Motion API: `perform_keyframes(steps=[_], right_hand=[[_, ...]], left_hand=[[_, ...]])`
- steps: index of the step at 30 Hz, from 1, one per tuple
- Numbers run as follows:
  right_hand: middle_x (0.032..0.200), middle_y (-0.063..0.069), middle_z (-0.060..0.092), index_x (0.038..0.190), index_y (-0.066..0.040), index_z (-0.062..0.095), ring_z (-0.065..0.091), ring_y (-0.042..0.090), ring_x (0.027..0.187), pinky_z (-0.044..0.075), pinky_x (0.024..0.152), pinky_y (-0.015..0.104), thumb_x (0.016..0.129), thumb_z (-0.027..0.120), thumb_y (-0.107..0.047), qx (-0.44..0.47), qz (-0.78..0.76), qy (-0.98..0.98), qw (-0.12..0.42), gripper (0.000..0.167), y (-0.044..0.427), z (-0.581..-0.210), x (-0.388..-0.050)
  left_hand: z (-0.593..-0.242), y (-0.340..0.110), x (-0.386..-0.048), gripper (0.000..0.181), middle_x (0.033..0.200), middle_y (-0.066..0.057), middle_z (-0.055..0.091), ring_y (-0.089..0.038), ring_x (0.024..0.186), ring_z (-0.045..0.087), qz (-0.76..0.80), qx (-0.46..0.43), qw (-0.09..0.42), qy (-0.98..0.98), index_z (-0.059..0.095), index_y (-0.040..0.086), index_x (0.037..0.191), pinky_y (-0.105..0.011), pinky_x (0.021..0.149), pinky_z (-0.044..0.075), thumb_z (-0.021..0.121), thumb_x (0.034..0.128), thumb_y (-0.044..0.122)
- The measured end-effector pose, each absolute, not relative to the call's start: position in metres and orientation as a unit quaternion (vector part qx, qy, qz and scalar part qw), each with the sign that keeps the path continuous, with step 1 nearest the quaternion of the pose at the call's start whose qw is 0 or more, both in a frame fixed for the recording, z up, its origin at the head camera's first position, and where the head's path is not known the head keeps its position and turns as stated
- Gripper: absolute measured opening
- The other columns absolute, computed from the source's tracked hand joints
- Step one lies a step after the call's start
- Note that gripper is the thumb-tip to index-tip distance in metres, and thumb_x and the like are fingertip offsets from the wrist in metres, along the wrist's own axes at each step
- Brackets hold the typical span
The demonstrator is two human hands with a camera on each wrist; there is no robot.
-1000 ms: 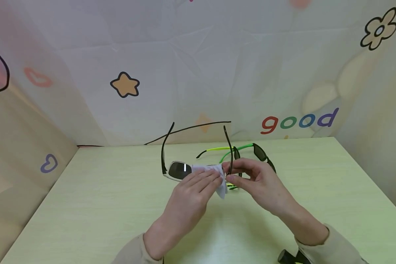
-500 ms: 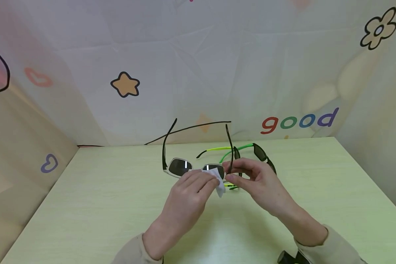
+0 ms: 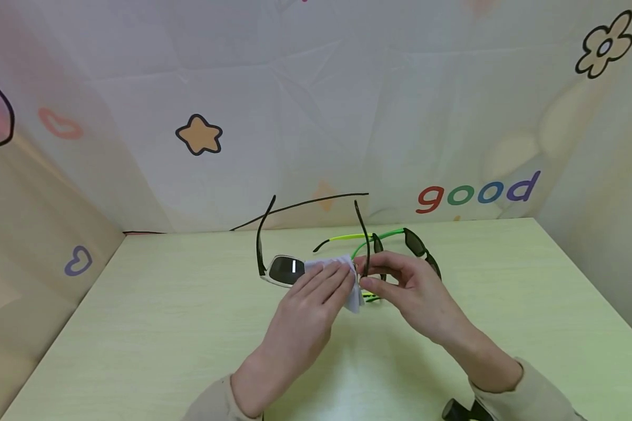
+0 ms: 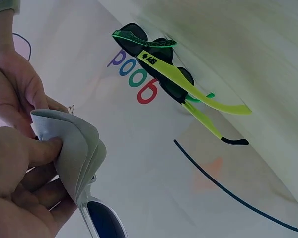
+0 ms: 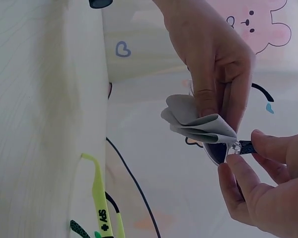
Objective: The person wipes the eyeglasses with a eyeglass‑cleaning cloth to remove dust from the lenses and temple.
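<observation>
White-framed sunglasses (image 3: pixel 286 270) with dark lenses are held up above the table, their black temples spread and pointing away. My right hand (image 3: pixel 418 292) pinches them at the hinge end of the right temple. A pale grey cloth (image 3: pixel 354 297) covers the right lens, and my left hand (image 3: pixel 308 316) holds it there. From the left wrist view, the thumb presses the folded cloth (image 4: pixel 72 144) against the lens, with the fingers curled behind. Folds of the cloth (image 5: pixel 196 121) stand out beside the thumb in the right wrist view.
Behind the right hand, yellow-armed sunglasses (image 3: pixel 347 237) and green-armed sunglasses (image 3: pixel 414 242) lie on the pale table (image 3: pixel 163 327). A black object (image 3: pixel 455 410) sits by the right sleeve at the near edge. A printed backdrop (image 3: pixel 316 117) rises behind the table.
Half a second ago the cloth sat lower and the right lens showed; now my left hand has moved it up over that lens. The sunglasses tilted slightly, while my right hand kept its grip.
</observation>
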State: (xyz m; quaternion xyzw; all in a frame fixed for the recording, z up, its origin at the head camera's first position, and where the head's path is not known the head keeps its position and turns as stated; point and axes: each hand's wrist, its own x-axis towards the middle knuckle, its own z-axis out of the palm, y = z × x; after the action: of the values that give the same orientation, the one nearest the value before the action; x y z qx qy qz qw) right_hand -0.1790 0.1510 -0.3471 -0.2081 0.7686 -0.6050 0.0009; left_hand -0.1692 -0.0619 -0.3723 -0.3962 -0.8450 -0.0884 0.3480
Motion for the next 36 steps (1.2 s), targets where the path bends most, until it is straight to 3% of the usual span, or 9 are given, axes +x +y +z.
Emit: perform_keyframes(steps=[11,27,36], right_hand=[[0.113,0.009,0.071,0.115,-0.002,0.072,0.067,0.024,0.104,0.058,0.087,0.029,0.094,0.075,-0.007,-0.200,-0.604,0.771,-0.007,0.022,0.150,-0.349,-0.179],[0.113,0.010,0.071,0.113,-0.003,0.073,0.069,0.022,0.105,0.059,0.090,0.032,0.095,0.076,-0.010,-0.179,-0.606,0.775,-0.018,0.020,0.157,-0.346,-0.181],[0.110,0.005,0.070,0.116,-0.009,0.073,0.068,0.021,0.106,0.055,0.092,0.026,0.097,0.073,-0.014,-0.172,-0.571,0.802,-0.040,0.019,0.166,-0.340,-0.181]], left_hand=[[-0.372,-0.064,-0.172,0.043,0.116,-0.006,0.075,-0.018,0.112,0.070,-0.117,-0.415,0.375,-0.821,0.078,0.005,0.115,-0.033,0.108,0.046,0.082,0.0758,-0.013],[-0.376,-0.075,-0.172,0.042,0.116,-0.007,0.075,-0.020,0.113,0.070,-0.095,-0.418,0.402,-0.809,0.078,0.005,0.115,-0.033,0.105,0.050,0.083,0.0760,-0.010],[-0.374,-0.084,-0.172,0.039,0.114,-0.011,0.075,-0.024,0.109,0.072,-0.064,-0.385,0.409,-0.825,0.078,0.002,0.113,-0.036,0.098,0.055,0.086,0.0764,-0.007]])
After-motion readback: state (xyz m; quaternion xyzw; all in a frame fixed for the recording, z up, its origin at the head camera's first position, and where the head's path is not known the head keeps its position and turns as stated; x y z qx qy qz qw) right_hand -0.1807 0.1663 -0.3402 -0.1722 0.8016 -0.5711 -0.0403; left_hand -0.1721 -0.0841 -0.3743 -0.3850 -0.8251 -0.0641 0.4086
